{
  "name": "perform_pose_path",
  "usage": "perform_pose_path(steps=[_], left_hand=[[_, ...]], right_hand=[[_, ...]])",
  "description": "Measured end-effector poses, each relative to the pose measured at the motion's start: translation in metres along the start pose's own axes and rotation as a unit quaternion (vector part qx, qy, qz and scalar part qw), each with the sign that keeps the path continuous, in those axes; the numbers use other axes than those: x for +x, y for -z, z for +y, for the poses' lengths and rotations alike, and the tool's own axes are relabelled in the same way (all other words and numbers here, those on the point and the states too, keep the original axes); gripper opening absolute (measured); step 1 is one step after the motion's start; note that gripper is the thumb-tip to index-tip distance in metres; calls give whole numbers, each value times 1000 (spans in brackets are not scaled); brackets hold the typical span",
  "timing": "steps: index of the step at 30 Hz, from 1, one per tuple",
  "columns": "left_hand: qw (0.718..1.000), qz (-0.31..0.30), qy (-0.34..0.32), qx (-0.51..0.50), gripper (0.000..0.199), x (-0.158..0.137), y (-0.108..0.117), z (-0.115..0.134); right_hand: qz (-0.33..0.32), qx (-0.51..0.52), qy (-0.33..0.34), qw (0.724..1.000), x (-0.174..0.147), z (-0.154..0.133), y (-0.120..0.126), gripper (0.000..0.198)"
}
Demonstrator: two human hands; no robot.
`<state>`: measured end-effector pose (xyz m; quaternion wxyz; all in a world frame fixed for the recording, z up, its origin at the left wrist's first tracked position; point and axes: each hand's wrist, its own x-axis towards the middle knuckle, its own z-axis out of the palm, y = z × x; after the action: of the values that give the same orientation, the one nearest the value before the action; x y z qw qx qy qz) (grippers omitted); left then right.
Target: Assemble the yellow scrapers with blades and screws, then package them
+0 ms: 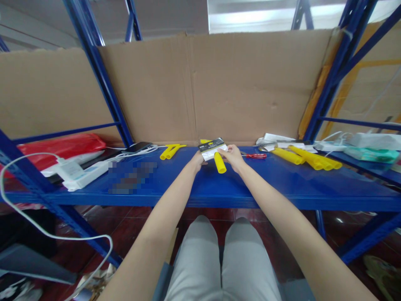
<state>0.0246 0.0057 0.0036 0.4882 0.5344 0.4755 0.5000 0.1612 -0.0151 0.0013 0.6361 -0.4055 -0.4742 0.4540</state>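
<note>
My left hand (pixel 198 160) is closed on the left edge of a flat packet (pixel 211 146) with a black printed top and a white lower part. A yellow tube-shaped handle (pixel 220 164) points toward me below the packet, its open round end facing me. My right hand (pixel 233 156) closes around the upper end of this handle, fingers against the packet's right side. Another bit of yellow (pixel 205 141) shows behind the packet; whether it belongs to the same handle is hidden. Just right of my right hand lies a red screwdriver (pixel 256 156).
Two yellow handles (pixel 171 151) lie left on the blue shelf (pixel 175 179). Several more yellow handles (pixel 308 158) lie right, beside white packets (pixel 275 141). A white power strip (pixel 86 172), cables and a dark phone (pixel 138 147) are at left. Cardboard (pixel 244 88) and blue posts (pixel 103 79) bound the back.
</note>
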Motion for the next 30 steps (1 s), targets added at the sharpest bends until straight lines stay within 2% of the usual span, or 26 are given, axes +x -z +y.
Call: perform_pose_path(steps=[4, 9, 12, 16, 18, 22, 30], left_hand=[[999, -39, -15, 12, 23, 0, -1, 0], [999, -44, -25, 8, 25, 2, -1, -1], [999, -26, -37, -9, 28, 3, -3, 0], [997, 45, -57, -26, 32, 6, -6, 0], [995, 62, -71, -38, 37, 7, -7, 0], [993, 51, -90, -65, 51, 4, -9, 3], [992, 35, -96, -67, 63, 6, -7, 1]], right_hand=[[11, 16, 23, 1000, 5, 3, 3, 44], [40, 24, 33, 998, 7, 3, 2, 42], [42, 30, 39, 998, 9, 3, 0, 43], [45, 29, 52, 997, 11, 6, 0, 43], [49, 28, 59, 997, 13, 7, 0, 42], [56, 23, 76, 995, 16, 10, 1, 39], [69, -3, 111, 991, 16, 11, 1, 39]])
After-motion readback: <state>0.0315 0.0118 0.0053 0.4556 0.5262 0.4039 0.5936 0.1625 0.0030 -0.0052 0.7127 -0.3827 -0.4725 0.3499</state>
